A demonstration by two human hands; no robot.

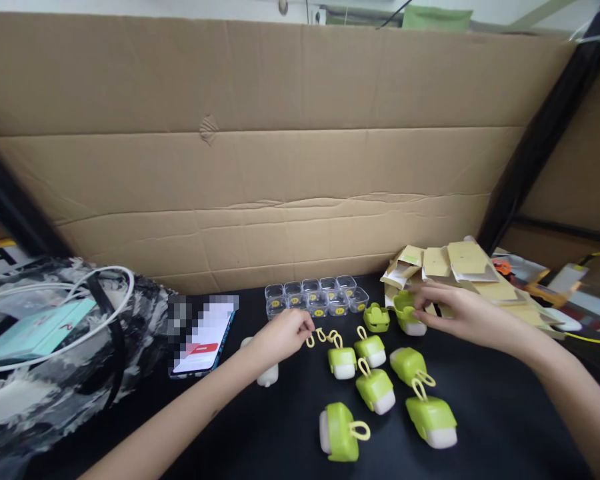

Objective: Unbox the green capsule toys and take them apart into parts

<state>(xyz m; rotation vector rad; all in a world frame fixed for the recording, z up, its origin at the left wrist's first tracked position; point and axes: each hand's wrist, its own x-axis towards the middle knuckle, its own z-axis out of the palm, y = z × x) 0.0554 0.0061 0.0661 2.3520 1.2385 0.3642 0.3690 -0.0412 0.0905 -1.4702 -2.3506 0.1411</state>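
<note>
My left hand (pixel 296 328) is closed, with a small yellow loop strap (pixel 310 341) showing at its fingertips. Beside it lie more yellow loop straps (pixel 327 335) on the black table. My right hand (pixel 443 308) pinches the edge of an open green-and-white case (pixel 406 313). Just left of that case sits a separate green cover (pixel 377 319). Nearer to me are several green-and-white cases with yellow loops, among them one in front (pixel 341 432) and one at the right (pixel 433 420). A white piece (pixel 267 375) is partly hidden under my left forearm.
Clear plastic compartments with yellow labels (pixel 313 297) stand along the cardboard wall (pixel 300 167). Cardboard pieces (pixel 473 263) are piled behind my right hand. A phone (pixel 205 340) lies at the left, near a black-and-white fabric bundle (pixel 145 313) with a white cable (pixel 130 287).
</note>
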